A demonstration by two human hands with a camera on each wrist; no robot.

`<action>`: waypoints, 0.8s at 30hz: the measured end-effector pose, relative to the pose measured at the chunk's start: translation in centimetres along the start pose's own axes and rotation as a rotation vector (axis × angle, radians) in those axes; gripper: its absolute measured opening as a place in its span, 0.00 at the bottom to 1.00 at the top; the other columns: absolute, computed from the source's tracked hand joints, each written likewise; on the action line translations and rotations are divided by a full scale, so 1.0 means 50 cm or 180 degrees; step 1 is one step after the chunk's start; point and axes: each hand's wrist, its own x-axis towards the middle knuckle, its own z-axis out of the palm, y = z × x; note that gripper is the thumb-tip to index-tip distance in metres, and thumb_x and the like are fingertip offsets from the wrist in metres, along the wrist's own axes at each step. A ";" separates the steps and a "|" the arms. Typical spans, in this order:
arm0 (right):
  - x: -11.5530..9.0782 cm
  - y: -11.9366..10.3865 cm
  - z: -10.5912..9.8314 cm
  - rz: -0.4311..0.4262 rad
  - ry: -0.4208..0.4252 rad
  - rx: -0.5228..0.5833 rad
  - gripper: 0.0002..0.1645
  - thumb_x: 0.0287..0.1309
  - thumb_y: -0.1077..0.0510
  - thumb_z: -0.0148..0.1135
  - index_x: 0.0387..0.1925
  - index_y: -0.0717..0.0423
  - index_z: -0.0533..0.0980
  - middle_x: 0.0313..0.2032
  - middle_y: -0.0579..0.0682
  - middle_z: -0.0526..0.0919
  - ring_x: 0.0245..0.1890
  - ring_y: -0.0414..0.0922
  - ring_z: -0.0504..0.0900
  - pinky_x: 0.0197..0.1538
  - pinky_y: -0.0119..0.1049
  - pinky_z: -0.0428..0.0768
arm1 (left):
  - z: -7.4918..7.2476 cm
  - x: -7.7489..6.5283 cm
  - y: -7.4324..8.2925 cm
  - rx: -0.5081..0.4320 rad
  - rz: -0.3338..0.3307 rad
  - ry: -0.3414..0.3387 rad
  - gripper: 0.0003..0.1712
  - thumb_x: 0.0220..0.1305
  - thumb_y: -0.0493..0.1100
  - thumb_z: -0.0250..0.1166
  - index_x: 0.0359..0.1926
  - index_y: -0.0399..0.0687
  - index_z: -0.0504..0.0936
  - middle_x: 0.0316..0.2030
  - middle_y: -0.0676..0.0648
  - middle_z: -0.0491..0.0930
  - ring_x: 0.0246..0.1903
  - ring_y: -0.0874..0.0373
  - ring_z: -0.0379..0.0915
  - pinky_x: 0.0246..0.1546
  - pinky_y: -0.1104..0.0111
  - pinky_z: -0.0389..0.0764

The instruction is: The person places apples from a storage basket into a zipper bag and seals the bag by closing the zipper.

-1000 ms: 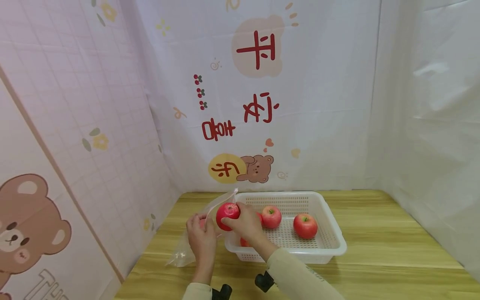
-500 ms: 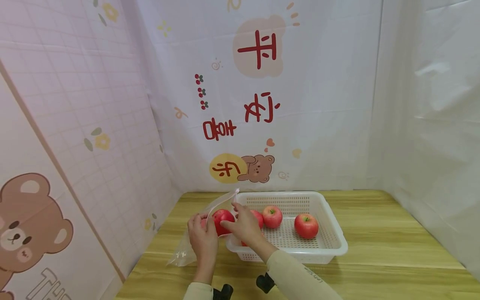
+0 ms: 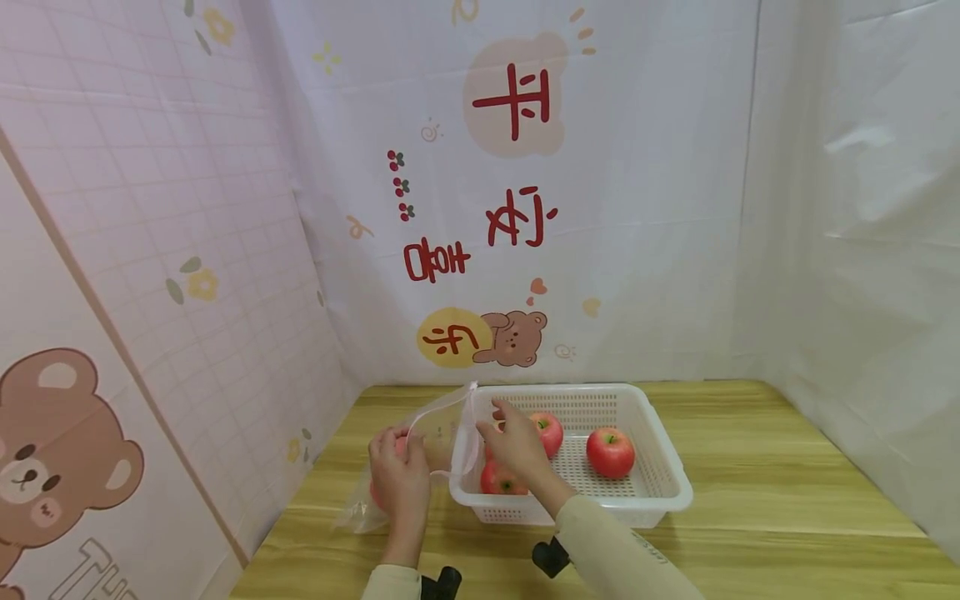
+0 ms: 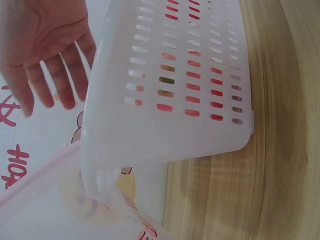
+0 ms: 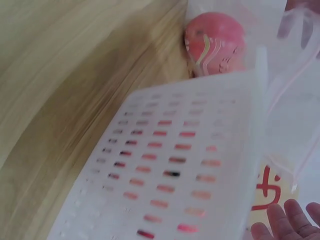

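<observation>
a wood-grain table (image 3: 787, 500) carries a white slotted basket (image 3: 677, 467). just beside its left end is a clear plastic bag (image 3: 438, 432), mouth spread. the left hand (image 3: 399, 475) keeps a pinching grip on the bag's edge; the right hand (image 3: 519, 443), grip loose and fingers extended, hovers over the basket. red apples (image 3: 611, 453) lie in the basket; a bagged apple (image 5: 215, 40) shows through the plastic.
</observation>
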 end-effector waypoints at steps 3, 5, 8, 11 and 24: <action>0.002 0.012 -0.009 0.0027 0.0048 -0.0034 0.32 0.65 0.52 0.63 0.66 0.62 0.69 0.54 0.63 0.79 0.53 0.60 0.78 0.51 0.53 0.79 | 0.000 0.001 0.000 -0.0030 -0.0008 -0.0007 0.03 0.60 0.36 0.65 0.35 0.40 0.81 0.49 0.36 0.76 0.51 0.38 0.73 0.50 0.45 0.70; 0.004 0.019 -0.014 0.0037 0.0087 -0.0057 0.32 0.65 0.53 0.63 0.65 0.63 0.70 0.54 0.64 0.79 0.52 0.60 0.79 0.52 0.54 0.78 | 0.001 0.002 -0.003 -0.0026 -0.0014 0.0003 0.03 0.60 0.36 0.66 0.35 0.40 0.82 0.49 0.37 0.76 0.51 0.39 0.73 0.50 0.46 0.70; 0.005 0.032 -0.021 0.0010 0.0167 -0.0119 0.31 0.64 0.54 0.63 0.64 0.65 0.70 0.53 0.65 0.80 0.51 0.60 0.80 0.52 0.54 0.78 | 0.002 0.002 -0.004 -0.0023 -0.0010 0.0028 0.04 0.60 0.36 0.66 0.36 0.39 0.82 0.50 0.37 0.76 0.52 0.38 0.74 0.50 0.45 0.70; 0.005 0.046 -0.028 0.0053 0.0208 -0.0156 0.30 0.64 0.55 0.63 0.64 0.65 0.71 0.53 0.65 0.80 0.50 0.60 0.81 0.52 0.54 0.78 | 0.001 0.003 -0.005 -0.0009 -0.0022 0.0044 0.05 0.60 0.37 0.67 0.36 0.39 0.82 0.50 0.37 0.76 0.52 0.38 0.74 0.50 0.44 0.70; -0.005 0.106 -0.038 0.0353 0.0035 -0.0486 0.27 0.65 0.55 0.61 0.59 0.68 0.74 0.54 0.65 0.80 0.53 0.61 0.79 0.56 0.56 0.76 | -0.004 0.007 -0.012 -0.0124 0.0044 0.0276 0.02 0.59 0.32 0.64 0.34 0.36 0.82 0.49 0.35 0.76 0.50 0.33 0.75 0.49 0.41 0.71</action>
